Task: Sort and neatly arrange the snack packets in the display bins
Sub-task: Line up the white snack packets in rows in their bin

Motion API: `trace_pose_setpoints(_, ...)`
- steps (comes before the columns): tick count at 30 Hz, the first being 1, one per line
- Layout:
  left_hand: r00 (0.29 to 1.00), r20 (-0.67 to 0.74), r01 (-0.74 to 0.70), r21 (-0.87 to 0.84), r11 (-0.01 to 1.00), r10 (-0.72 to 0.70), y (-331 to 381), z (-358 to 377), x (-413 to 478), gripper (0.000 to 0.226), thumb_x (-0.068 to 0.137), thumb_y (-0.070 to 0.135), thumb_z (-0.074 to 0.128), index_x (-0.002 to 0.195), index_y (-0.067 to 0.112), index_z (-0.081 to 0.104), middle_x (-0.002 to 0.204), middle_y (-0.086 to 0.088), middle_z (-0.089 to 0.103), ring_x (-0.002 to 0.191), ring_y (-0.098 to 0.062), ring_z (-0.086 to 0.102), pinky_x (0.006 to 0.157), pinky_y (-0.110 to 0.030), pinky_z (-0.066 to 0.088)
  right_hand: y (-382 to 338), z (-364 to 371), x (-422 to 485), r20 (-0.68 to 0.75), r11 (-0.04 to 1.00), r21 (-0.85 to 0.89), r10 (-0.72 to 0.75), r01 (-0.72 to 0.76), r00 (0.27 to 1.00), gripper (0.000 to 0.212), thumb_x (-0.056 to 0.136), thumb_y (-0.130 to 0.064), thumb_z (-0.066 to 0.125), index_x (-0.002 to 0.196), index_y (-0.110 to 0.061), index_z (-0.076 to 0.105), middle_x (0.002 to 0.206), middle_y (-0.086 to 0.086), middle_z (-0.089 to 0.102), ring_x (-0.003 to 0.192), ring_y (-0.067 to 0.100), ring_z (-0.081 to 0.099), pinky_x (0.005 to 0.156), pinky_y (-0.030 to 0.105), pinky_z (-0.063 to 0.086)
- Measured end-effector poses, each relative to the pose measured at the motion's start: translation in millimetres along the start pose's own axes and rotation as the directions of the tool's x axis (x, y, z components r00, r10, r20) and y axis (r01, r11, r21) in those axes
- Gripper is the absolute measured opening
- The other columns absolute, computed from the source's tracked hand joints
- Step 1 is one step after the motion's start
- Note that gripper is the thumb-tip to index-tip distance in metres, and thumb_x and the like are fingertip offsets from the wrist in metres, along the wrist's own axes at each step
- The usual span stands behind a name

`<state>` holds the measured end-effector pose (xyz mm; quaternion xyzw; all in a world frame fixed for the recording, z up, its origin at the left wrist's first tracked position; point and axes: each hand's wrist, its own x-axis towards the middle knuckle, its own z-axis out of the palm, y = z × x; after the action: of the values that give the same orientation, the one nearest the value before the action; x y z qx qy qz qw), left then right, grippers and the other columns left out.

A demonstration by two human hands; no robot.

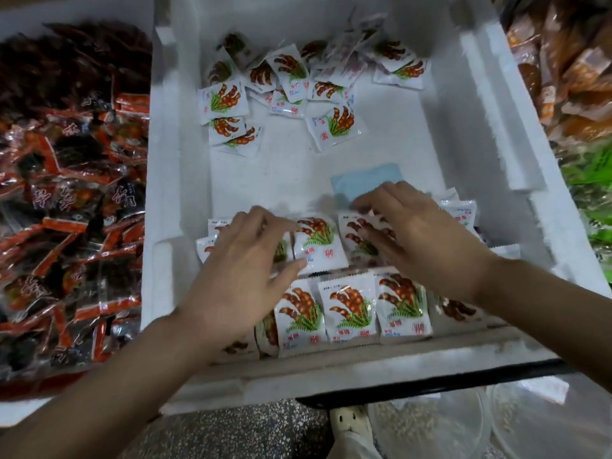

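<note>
Two rows of white tamarind packets (351, 309) stand shingled against the foam bin's (480, 120) near wall; my left hand (245, 260), fingers spread, steadies them while my right hand (420, 233), open and flat, presses the second row level. Loose packets (291, 87) wait behind.

Both hands, the left hand (245, 256) and right hand (414, 233), rest spread on the near rows of white snack packets (351, 309) in the foam bin (490, 134), with loose packets (284, 87) scattered far.
</note>
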<state>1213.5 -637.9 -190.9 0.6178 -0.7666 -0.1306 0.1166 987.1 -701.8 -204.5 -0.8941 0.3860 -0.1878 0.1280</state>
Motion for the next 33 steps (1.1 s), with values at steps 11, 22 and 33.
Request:
trace_pose_setpoints(11, 0.916, -0.059, 0.399, 0.002, 0.917, -0.398, -47.0, -7.3, 120.7, 0.070, 0.097, 0.029, 0.054, 0.153, 0.014, 0.014, 0.159, -0.012, 0.008, 0.146, -0.027, 0.006, 0.119, -0.039, 0.012, 58.2, 21.9, 115.8, 0.166, 0.953, -0.074, 0.304, -0.295, 0.938, 0.073, 0.094, -0.034, 0.053, 0.150, -0.012, 0.013, 0.156, 0.010, 0.014, 0.140, 0.034, 0.019, 0.114, 0.039, 0.017)
trace_pose_setpoints(22, 0.871, -0.105, 0.485, 0.021, 0.874, -0.480, -51.2, -6.2, 131.0, 0.065, 0.092, 0.039, 0.058, 0.148, 0.020, 0.029, 0.148, -0.008, 0.027, 0.132, -0.031, 0.031, 0.106, -0.039, 0.030, 55.5, 26.8, 129.1, 0.041, 0.969, -0.156, 0.201, -0.192, 0.979, 0.041, 0.094, -0.028, 0.051, 0.134, -0.019, 0.045, 0.133, 0.005, 0.050, 0.116, 0.031, 0.046, 0.091, 0.039, 0.040)
trace_pose_setpoints(33, 0.821, 0.225, 0.422, -0.858, 0.292, -0.525, -21.0, -25.0, 104.5, 0.054, 0.101, 0.051, 0.021, 0.101, 0.017, 0.064, 0.086, -0.003, 0.068, 0.074, -0.020, 0.062, 0.068, -0.028, 0.050, 11.4, 8.9, 128.4, -0.283, 0.989, 0.140, 0.002, 0.039, 0.959, 0.028, 0.089, -0.028, 0.053, 0.106, -0.016, 0.072, 0.101, 0.006, 0.069, 0.086, 0.026, 0.065, 0.071, 0.038, 0.054)
